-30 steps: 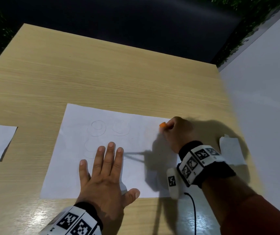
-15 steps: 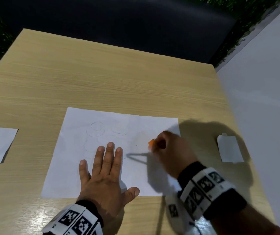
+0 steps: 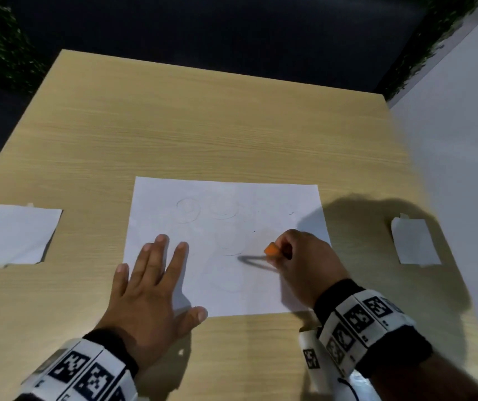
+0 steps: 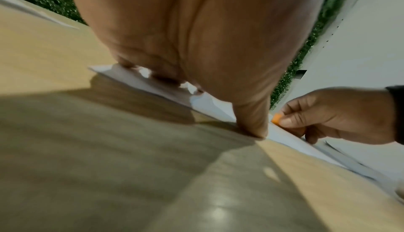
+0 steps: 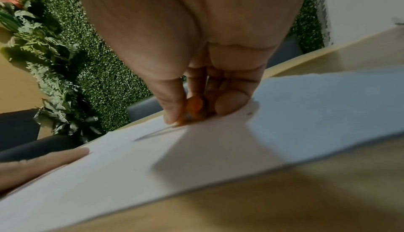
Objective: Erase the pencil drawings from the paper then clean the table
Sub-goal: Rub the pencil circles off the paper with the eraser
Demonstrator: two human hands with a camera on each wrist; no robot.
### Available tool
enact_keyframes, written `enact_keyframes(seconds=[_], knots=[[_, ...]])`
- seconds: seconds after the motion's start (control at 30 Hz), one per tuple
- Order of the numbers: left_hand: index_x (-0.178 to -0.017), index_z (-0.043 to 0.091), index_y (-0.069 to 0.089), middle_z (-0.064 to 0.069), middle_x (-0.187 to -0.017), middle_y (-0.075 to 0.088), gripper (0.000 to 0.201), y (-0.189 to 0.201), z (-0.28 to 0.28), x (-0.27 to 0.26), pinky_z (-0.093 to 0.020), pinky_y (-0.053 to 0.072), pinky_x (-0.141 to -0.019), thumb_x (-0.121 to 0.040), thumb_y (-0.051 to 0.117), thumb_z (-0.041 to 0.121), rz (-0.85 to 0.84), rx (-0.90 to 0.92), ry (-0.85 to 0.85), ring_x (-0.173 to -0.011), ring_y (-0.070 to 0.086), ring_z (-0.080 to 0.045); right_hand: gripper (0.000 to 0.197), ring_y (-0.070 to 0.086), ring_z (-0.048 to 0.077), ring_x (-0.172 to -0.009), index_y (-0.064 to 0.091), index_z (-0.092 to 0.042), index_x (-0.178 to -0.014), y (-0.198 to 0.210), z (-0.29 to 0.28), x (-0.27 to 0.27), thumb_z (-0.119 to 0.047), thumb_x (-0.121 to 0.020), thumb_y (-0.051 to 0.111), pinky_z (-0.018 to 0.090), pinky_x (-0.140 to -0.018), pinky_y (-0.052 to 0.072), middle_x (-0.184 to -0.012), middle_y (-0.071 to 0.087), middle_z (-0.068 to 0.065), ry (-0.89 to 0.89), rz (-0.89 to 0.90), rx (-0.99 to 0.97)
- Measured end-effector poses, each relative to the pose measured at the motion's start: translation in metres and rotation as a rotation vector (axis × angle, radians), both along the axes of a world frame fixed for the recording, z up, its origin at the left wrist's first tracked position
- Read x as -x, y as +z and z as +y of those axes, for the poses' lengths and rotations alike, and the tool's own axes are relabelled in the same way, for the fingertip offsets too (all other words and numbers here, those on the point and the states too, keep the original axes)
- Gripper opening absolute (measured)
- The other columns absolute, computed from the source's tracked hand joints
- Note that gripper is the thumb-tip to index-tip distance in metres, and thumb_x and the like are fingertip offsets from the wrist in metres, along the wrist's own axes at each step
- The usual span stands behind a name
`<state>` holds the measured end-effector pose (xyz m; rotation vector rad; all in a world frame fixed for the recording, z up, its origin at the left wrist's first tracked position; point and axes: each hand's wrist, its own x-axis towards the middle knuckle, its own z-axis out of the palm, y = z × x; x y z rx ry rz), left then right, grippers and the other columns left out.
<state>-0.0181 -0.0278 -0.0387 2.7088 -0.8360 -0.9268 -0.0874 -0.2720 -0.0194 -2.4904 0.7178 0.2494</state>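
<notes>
Okay, my left hand (image 3: 148, 287) lies flat, fingers straight, pinning the paper (image 3: 226, 285) to the table (image 3: 203, 125) so it can't slide. My right hand (image 3: 304, 261) pinches the orange eraser (image 3: 271, 250), tip on the sheet beside faint pencil circles (image 3: 188, 212).

Wood table (image 3: 203, 125): main paper (image 3: 232, 285) center, small sheets left (image 3: 18, 235) & right (image 3: 415, 241).

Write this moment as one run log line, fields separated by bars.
step: erasing | right hand: pinches orange eraser on paper | left hand: flat, holds paper | faint circles remain
</notes>
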Motion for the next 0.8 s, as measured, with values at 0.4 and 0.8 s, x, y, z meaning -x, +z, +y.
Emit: enact_keyframes(seconds=[0.4,0.8], knots=[[-0.127,0.042,-0.045,0.010,-0.134,-0.055,0.090,-0.005,-0.005,0.005,-0.045,-0.025,-0.107,-0.061,-0.001,0.085,0.019,-0.045,0.022,-0.125,-0.049,-0.010,0.017,0.054,0.007,-0.077,0.057,-0.018,-0.076,-0.008,0.072,0.007,-0.026,-0.091,0.054,0.016,-0.073,0.043,-0.082,0.059,-0.006,0.236,-0.105,-0.096],[-0.128,0.042,-0.044,0.010,-0.135,-0.054,0.093,-0.006,-0.004,0.005,-0.045,-0.023,-0.108,-0.057,-0.003,0.088,0.014,-0.037,0.016,-0.125,-0.048,-0.010,0.026,0.048,0.010,-0.071,0.048,-0.025,-0.067,-0.001,0.068,0.010,-0.030,-0.091,0.057,0.020,-0.068,0.036,-0.072,0.050,-0.011,0.241,-0.075,-0.046]])
